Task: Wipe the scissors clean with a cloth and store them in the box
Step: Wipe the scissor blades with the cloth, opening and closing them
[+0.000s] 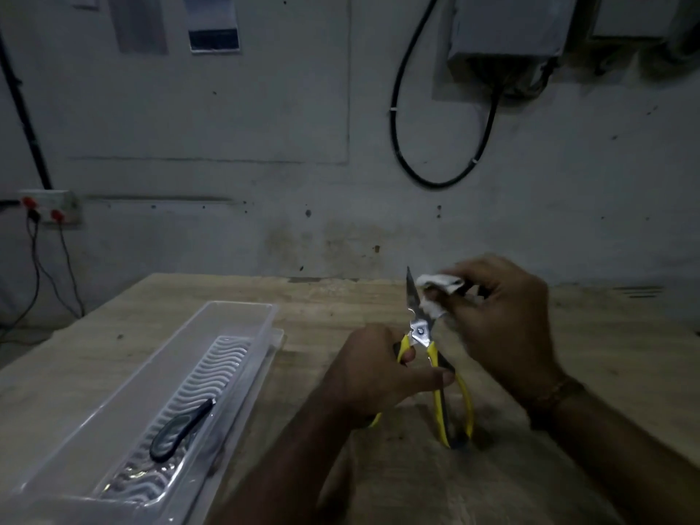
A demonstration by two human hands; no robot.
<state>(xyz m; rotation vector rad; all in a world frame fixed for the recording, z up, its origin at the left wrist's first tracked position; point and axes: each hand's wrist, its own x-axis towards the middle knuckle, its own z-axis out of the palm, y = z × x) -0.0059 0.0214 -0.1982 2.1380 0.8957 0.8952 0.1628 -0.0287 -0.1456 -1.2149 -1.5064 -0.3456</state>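
Observation:
The scissors (pixel 421 331) have yellow-and-black handles and steel blades pointing up, held above the wooden table. My left hand (pixel 375 373) grips one handle near the pivot. My right hand (pixel 500 320) pinches a small white cloth (pixel 439 291) against the upper part of the blades. The clear plastic box (pixel 242 316) lies at the left, long and open, with a wavy ribbed insert. A dark-handled tool (pixel 178 430) rests inside it.
The wooden table (pixel 606 354) runs to a grey wall behind. A socket with red plugs (pixel 49 212) and dangling wires sits at the far left. A black cable loop (pixel 439 145) hangs on the wall above.

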